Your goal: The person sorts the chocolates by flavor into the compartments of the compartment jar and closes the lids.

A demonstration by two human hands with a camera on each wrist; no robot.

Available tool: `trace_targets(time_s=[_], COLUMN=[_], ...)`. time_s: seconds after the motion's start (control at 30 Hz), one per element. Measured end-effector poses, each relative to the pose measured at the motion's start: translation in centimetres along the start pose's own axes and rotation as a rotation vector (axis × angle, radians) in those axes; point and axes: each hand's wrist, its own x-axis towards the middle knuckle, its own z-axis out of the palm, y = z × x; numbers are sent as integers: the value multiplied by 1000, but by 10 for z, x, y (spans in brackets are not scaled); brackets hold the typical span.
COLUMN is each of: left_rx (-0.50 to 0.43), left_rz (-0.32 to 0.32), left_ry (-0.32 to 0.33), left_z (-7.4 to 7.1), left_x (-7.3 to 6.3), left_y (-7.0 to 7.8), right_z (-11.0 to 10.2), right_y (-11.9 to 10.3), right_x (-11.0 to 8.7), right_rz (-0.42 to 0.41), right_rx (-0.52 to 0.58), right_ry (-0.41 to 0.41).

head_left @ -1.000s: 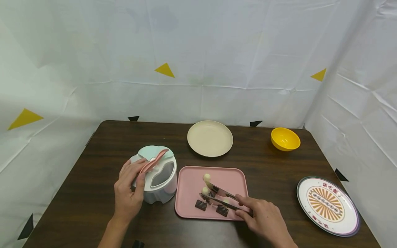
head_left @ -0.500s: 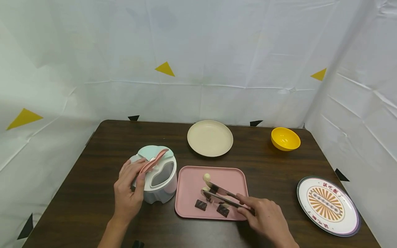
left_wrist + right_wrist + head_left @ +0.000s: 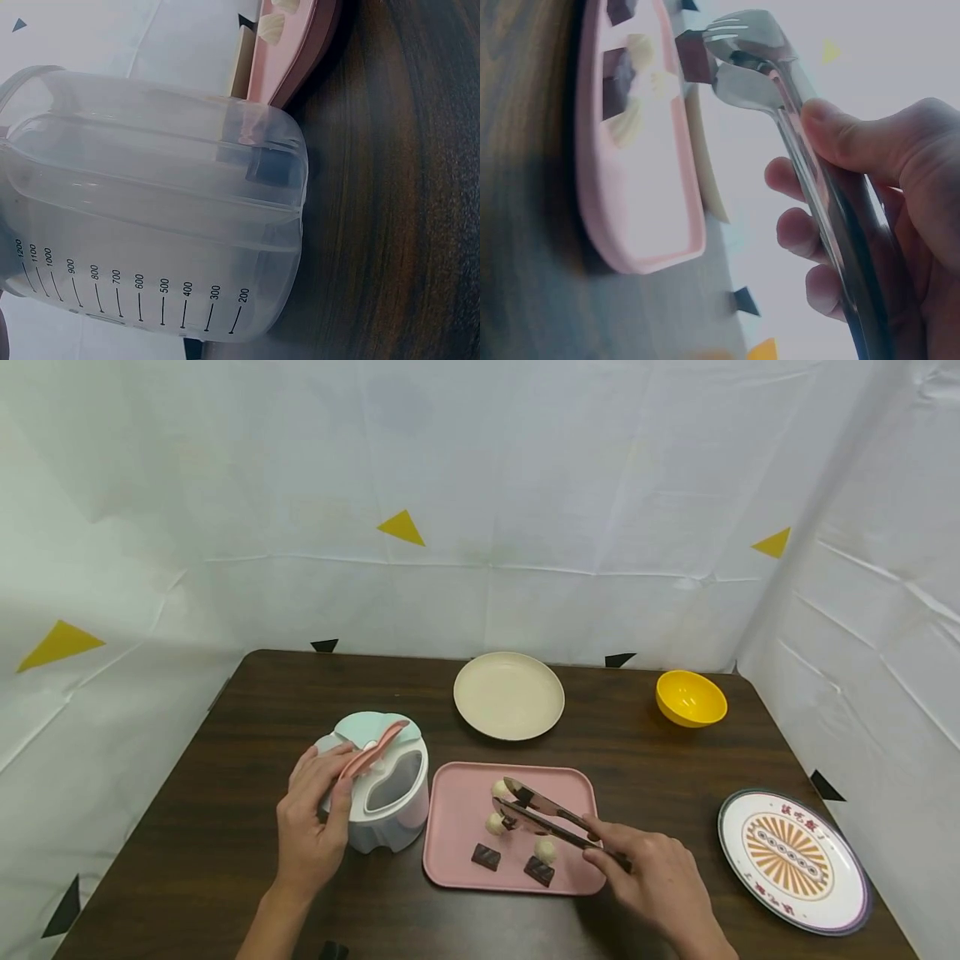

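My left hand [image 3: 311,827] rests at the lid of a round, clear-walled storage jar [image 3: 390,827], thumb and fingers around its pink handle [image 3: 375,750]. Measuring marks run along the jar's wall [image 3: 150,225] in the left wrist view. In my right hand [image 3: 660,877] is a pair of metal tongs [image 3: 566,835], gripped along both arms. A dark chocolate piece [image 3: 695,58] is pinched between the tong tips, above the pink tray [image 3: 457,793]. On that tray lie two more chocolate pieces [image 3: 486,857] and several cream-coloured balls [image 3: 545,850].
A beige plate [image 3: 510,696] lies behind the tray. To the back right stands a yellow bowl [image 3: 691,698], and a patterned white plate [image 3: 793,860] lies at the right edge. White sheeting [image 3: 525,485] hangs behind the dark wooden table [image 3: 187,827].
The tongs have narrowed on a chocolate piece and risen with it, moving slightly back and right. My left hand and the jar have stayed put.
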Motion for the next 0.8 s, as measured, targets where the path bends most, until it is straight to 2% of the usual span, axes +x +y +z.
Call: trace_targets(time_s=[0.23,0.6,0.8], left_rx=[2,-4,-4], left_rz=[1,2,7], left_ry=[4,4,9], left_z=[0,0,1], left_x=[1,0,1], left_y=[1,1,1], right_z=[-8,-9,-2], right_y=[-9,-41,-60], right_x=[8,32,46], right_rz=[-126,-339,-395], right_rx=[41,240,297], right_ry=[103,237,263])
